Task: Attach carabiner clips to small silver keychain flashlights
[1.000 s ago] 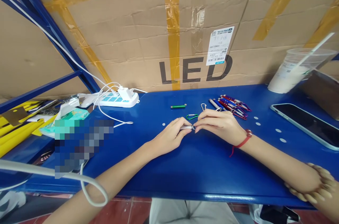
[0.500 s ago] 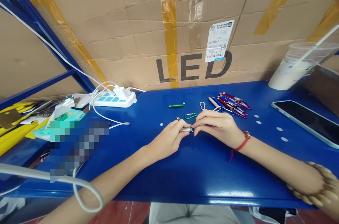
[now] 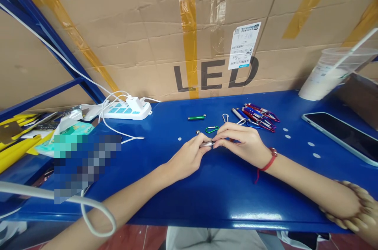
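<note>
My left hand point(image 3: 189, 154) and my right hand point(image 3: 240, 142) meet over the middle of the blue table point(image 3: 206, 187). Between their fingertips they pinch a small silver keychain flashlight point(image 3: 207, 144), the left hand on its body and the right hand at its end. Just behind the hands lie a tiny metal cap point(image 3: 197, 132), a green carabiner clip point(image 3: 212, 128) and a silver carabiner clip point(image 3: 225, 117). A green flashlight point(image 3: 197, 117) lies further back. A bunch of red and blue keychain flashlights point(image 3: 256, 117) sits behind my right hand.
A white power strip point(image 3: 126, 110) with cables sits at the back left, a phone point(image 3: 344, 136) and a plastic cup with a straw point(image 3: 327, 73) at the right. Small white round discs point(image 3: 312, 149) dot the table. A taped cardboard box point(image 3: 189, 29) stands behind.
My hands have stayed together on the silver flashlight, with small finger shifts. A tiny metal cap now shows on the table behind my left hand. The view has shifted slightly.
</note>
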`<state>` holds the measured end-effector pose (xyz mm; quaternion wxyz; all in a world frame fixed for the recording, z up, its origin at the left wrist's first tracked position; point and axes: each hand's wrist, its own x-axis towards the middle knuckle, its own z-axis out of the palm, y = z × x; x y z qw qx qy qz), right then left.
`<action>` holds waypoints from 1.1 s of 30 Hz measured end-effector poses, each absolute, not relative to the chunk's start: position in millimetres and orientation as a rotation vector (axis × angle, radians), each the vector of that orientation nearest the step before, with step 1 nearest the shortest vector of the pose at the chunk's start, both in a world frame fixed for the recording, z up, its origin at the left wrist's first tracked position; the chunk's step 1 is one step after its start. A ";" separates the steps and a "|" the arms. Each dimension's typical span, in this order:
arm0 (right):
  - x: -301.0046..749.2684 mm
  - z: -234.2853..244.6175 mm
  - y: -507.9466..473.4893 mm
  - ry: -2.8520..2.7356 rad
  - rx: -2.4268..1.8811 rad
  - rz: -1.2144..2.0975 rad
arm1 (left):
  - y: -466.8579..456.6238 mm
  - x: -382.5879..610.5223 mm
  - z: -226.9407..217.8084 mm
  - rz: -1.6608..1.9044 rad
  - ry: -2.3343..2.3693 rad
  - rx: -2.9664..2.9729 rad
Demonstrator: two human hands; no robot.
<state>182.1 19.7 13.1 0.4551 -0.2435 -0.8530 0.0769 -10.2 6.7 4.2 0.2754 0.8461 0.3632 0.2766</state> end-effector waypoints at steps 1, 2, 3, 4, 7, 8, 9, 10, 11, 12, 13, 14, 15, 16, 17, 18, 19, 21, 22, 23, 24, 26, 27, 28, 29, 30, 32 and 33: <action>181.1 12.8 19.2 -2.090 -0.623 0.207 | 6.7 -10.0 3.5 0.754 0.984 2.291; 180.0 12.4 18.7 -2.072 -0.652 0.232 | 6.9 -9.8 2.7 0.767 0.992 2.311; 178.8 11.9 18.1 -2.049 -0.689 0.266 | 7.2 -9.8 2.0 0.780 0.998 2.332; 177.6 11.4 17.4 -2.022 -0.733 0.311 | 7.6 -9.7 1.2 0.794 1.004 2.355; 173.8 10.8 15.1 -1.933 -0.879 0.518 | 8.8 -9.8 -0.9 0.826 1.018 2.425; 172.8 11.1 14.6 -1.897 -0.922 0.603 | 9.2 -9.8 -1.4 0.831 1.021 2.448; 172.0 11.7 14.5 -1.861 -0.959 0.690 | 9.7 -9.7 -1.8 0.831 1.027 2.469; 171.5 12.5 14.7 -1.826 -0.993 0.772 | 10.2 -9.7 -2.0 0.826 1.036 2.485; 171.4 13.4 15.5 -1.798 -1.022 0.845 | 10.7 -9.5 -1.9 0.817 1.048 2.494; 171.6 14.3 16.6 -1.777 -1.046 0.905 | 11.1 -9.3 -1.5 0.804 1.064 2.496; 172.3 15.1 18.1 -1.767 -1.063 0.953 | 11.4 -9.1 -0.8 0.789 1.080 2.490; 173.2 15.7 19.9 -1.766 -1.071 0.986 | 11.7 -8.8 0.1 0.776 1.093 2.480; 174.4 16.1 21.6 -1.769 -1.075 1.006 | 11.9 -8.5 1.2 0.766 1.104 2.466; 175.7 16.1 23.3 -1.775 -1.073 1.016 | 12.0 -8.2 2.4 0.756 1.114 2.451; 176.9 16.0 24.6 -1.783 -1.068 1.020 | 12.0 -7.8 3.6 0.747 1.124 2.437; 177.8 15.7 25.6 -1.791 -1.062 1.020 | 12.0 -7.4 4.5 0.742 1.134 2.423; 178.5 15.6 26.2 -1.798 -1.056 1.017 | 11.9 -7.0 5.1 0.741 1.142 2.412; 179.3 16.3 26.4 -1.808 -1.046 1.004 | 11.7 -6.0 5.2 0.751 1.153 2.395; 179.8 17.5 26.4 -1.805 -1.049 0.988 | 11.7 -5.5 4.9 0.767 1.155 2.386; 180.7 19.2 26.7 -1.794 -1.058 0.964 | 11.7 -5.0 4.4 0.793 1.163 2.368; 182.3 21.5 27.4 -1.778 -1.071 0.924 | 11.7 -4.5 4.0 0.824 1.180 2.337; 188.2 26.4 30.7 -1.757 -1.109 0.773 | 12.0 -3.6 3.7 0.902 1.233 2.236; 192.3 28.6 33.3 -1.765 -1.129 0.655 | 12.1 -3.3 4.0 0.944 1.263 2.174; 196.8 30.2 36.2 -1.799 -1.153 0.515 | 12.4 -3.1 4.7 0.983 1.290 2.113; 201.3 31.2 39.1 -1.853 -1.181 0.359 | 12.6 -3.1 5.7 1.021 1.310 2.056; 205.3 31.4 41.8 -1.933 -1.215 0.227 | 13.0 -3.2 6.8 1.057 1.322 2.005; 210.3 29.8 45.5 -2.096 -1.283 0.072 | 14.0 -4.0 8.9 1.128 1.338 1.914; 211.1 28.4 46.3 -2.173 -1.311 0.051 | 14.7 -4.6 9.6 1.159 1.347 1.878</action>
